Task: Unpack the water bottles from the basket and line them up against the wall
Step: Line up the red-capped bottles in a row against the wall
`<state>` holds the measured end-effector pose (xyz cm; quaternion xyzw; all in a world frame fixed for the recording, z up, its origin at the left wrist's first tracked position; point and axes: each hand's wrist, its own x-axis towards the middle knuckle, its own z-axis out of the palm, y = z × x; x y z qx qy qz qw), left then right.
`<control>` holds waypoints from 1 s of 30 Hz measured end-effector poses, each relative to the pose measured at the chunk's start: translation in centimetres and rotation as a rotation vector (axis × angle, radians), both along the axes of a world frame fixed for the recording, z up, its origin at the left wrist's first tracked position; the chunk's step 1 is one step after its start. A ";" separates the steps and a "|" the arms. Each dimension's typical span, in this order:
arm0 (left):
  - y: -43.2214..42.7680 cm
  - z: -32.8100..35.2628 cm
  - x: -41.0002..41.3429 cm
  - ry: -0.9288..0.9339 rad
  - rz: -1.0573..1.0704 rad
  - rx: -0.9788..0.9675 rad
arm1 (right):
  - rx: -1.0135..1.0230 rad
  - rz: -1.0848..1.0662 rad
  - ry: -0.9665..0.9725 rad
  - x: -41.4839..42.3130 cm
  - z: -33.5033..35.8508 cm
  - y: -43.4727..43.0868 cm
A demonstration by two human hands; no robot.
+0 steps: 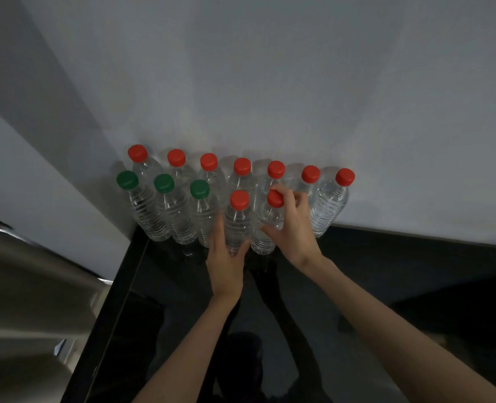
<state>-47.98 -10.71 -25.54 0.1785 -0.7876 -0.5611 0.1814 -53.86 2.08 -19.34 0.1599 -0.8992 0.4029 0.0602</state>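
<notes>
Wall (270, 82): back row (242, 166) of bottles along it.
Counter (401, 274): dark surface free rightward.
Left hand (226, 257): grasping front bottle (237, 225).
Right hand (294, 225): grasping neighbouring bottle (270, 215).

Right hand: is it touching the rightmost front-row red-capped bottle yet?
Touching. The head view shows the right hand wrapped round the rightmost front-row bottle, fingers over its neck, thumb on its body.

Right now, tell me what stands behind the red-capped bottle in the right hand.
Another red-capped bottle of the back row, against the wall. The right hand and the held bottle cover most of its body.
</notes>
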 end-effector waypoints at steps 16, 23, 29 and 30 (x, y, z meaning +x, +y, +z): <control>-0.4 0.3 -0.4 -0.472 0.072 1.411 | -0.036 -0.026 -0.007 0.8 -0.5 0.1; -0.4 0.3 -1.9 -0.364 0.118 1.446 | -0.072 -0.016 -0.038 0.3 -0.1 -0.1; -0.8 0.3 -1.9 -0.442 0.113 1.351 | -0.052 -0.021 -0.041 0.0 0.2 -0.3; -0.9 0.4 -1.9 -0.441 0.106 1.347 | -0.044 -0.018 -0.041 -0.1 0.1 -0.2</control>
